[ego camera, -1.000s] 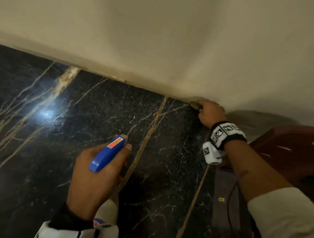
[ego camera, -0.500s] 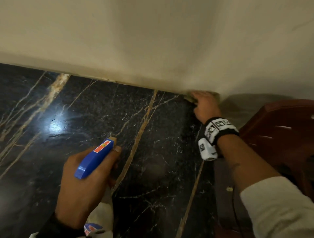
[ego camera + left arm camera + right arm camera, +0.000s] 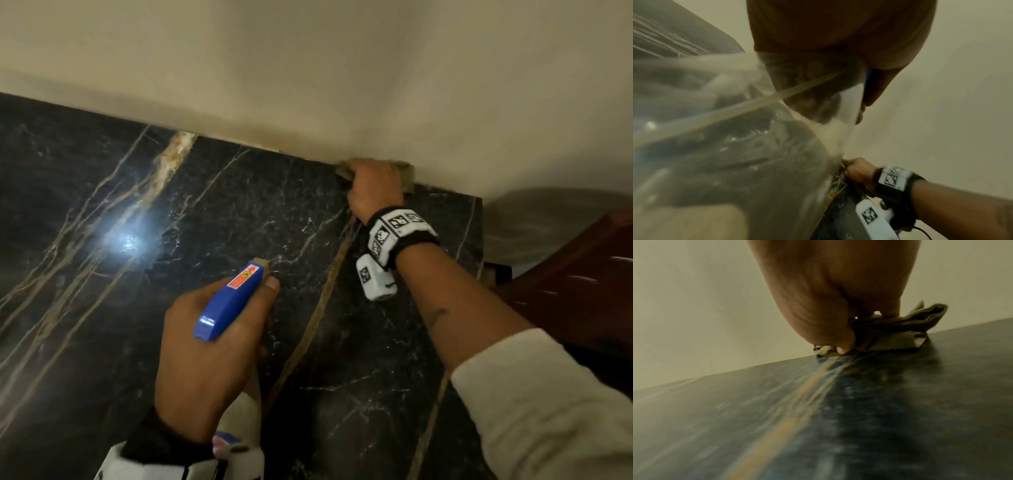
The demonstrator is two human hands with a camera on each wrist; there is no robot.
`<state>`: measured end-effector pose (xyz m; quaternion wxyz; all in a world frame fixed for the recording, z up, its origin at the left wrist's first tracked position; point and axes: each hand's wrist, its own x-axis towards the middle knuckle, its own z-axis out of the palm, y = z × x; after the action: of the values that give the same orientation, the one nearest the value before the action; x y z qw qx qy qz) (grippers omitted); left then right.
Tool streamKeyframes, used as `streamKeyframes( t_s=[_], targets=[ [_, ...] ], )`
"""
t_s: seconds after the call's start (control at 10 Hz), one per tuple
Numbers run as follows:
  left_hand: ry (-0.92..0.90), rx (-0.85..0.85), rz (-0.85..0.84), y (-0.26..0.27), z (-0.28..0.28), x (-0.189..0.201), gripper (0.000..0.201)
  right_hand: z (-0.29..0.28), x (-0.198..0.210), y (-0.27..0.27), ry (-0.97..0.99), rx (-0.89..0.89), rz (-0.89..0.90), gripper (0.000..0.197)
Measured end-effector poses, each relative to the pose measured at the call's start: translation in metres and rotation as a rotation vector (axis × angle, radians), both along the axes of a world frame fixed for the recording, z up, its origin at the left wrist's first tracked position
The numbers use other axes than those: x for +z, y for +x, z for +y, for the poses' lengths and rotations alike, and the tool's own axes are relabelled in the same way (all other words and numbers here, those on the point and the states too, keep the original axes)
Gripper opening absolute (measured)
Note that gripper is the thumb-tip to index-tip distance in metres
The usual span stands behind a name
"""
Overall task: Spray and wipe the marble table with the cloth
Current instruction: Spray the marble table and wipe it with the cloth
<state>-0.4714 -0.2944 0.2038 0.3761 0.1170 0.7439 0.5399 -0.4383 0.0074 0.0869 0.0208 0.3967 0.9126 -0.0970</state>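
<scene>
The black marble table (image 3: 239, 222) with gold veins fills the lower part of the head view. My right hand (image 3: 375, 188) grips a bunched olive cloth (image 3: 407, 174) and presses it on the table's far edge, against the wall. The right wrist view shows that cloth (image 3: 900, 334) crumpled under my fingers on the marble (image 3: 818, 418). My left hand (image 3: 212, 349) holds a spray bottle with a blue head (image 3: 231, 301) above the near middle of the table, nozzle pointing away. Its clear body (image 3: 725, 129) fills the left wrist view, where the right hand (image 3: 859, 172) shows beyond it.
A cream wall (image 3: 342, 68) rises straight from the table's far edge. A dark red piece of furniture (image 3: 575, 281) stands just off the table's right end. A bright light reflection (image 3: 128, 241) lies on the marble at the left.
My right hand has slid the cloth rightwards along the wall edge towards the table's right corner. The left hand still holds the spray bottle in much the same pose.
</scene>
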Motion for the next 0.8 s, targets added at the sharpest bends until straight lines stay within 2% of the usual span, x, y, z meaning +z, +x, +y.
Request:
streamKeyframes(
  t_s=[0.1, 0.2, 0.3, 0.4, 0.5, 0.7, 0.8],
  targets=[
    [-0.017, 0.013, 0.07, -0.03, -0.008, 0.005, 0.054, -0.025, -0.001, -0.047, -0.089, 0.103, 0.066, 0.046],
    [0.008, 0.038, 0.107, -0.062, -0.022, 0.007, 0.057, -0.014, 0.003, -0.046, -0.187, 0.139, 0.092, 0.06],
    [-0.005, 0.08, 0.091, -0.094, -0.036, 0.008, 0.048, 0.003, 0.005, -0.017, -0.116, -0.031, 0.0, 0.061],
    [0.027, 0.122, 0.132, -0.13, -0.051, 0.006, 0.045, 0.0, 0.003, -0.013, -0.061, -0.173, -0.063, 0.053],
    [0.032, 0.167, 0.146, -0.163, -0.06, 0.009, 0.041, -0.015, 0.006, -0.046, -0.065, -0.213, -0.077, 0.047],
    [0.015, 0.205, 0.213, -0.2, -0.078, 0.008, 0.037, -0.089, 0.001, -0.171, -0.045, 0.044, -0.027, 0.036],
    [0.009, 0.216, 0.228, -0.208, -0.089, 0.006, 0.039, -0.125, -0.003, -0.23, -0.094, 0.152, 0.076, 0.03]
  ],
)
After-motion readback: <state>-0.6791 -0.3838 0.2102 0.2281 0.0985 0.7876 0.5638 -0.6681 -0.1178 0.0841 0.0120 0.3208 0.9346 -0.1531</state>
